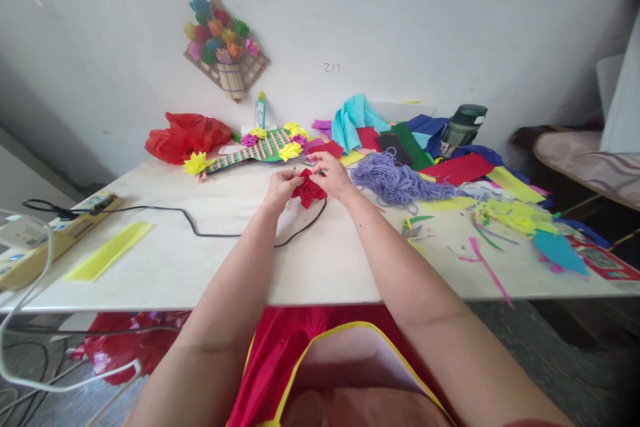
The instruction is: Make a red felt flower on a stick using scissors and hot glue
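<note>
A red paper flower [309, 192] is held just above the middle of the white table [320, 273]. My left hand [283, 187] pinches its left side between thumb and fingertips. On the other side my right hand [330, 175] has its fingers closed on the flower's upper right edge. Behind the hands lies a green woven piece [250, 155] with pink strips, shaped with a long neck. Yellow flowers [198, 163] and purple flowers [249, 139] sit on it. A black cable [220, 235] runs across the table below the hands.
Purple yarn [385, 177], coloured paper [355, 121], scraps [483, 260] and a dark bottle [464, 125] crowd the right. At left are a red plastic bag [187, 137], a yellow strip [110, 251] and a power strip [65, 240]. A flower basket decoration [231, 80] hangs on the wall.
</note>
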Demonstrator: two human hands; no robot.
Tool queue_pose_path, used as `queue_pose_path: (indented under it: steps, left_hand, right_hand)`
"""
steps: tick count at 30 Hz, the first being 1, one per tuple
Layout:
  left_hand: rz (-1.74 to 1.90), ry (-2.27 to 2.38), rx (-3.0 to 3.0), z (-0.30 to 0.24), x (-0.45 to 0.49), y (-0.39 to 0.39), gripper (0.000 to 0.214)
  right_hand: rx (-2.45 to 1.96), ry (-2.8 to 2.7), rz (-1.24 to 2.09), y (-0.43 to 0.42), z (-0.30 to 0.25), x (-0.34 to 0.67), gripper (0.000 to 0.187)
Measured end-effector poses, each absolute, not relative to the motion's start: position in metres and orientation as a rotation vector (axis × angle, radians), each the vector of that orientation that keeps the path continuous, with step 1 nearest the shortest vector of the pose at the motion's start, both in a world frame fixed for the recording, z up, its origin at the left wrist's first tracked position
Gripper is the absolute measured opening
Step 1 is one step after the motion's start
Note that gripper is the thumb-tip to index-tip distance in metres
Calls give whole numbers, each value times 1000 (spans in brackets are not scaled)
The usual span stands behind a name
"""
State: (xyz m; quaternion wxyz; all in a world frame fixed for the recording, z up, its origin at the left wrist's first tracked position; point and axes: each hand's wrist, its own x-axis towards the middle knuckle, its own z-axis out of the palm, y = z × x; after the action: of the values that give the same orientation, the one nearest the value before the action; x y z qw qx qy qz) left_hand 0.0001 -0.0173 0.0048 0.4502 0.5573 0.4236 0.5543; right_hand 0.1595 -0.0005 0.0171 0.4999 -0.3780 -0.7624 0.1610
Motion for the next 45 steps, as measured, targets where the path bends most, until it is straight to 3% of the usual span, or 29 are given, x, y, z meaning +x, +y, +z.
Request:
queue_pose_path:
  steps: [16, 23, 36, 45]
  left_hand:
    - [1391, 1012, 1287, 11, 2, -23, 31]
    - [1372, 1019, 1292, 10, 3, -23, 31]
    - [1404, 1069, 1256, 12, 7, -23, 23]
    - [1349, 1094, 1179, 12, 3, -22, 29]
  right_hand:
    - [-826, -1869, 425, 13, 8, 163, 6]
    - [-849, -1888, 424, 11, 9, 163, 15]
    - [-842, -1897, 457, 14, 8, 165, 11]
    - [-675, -1881, 621, 12, 8, 167, 11]
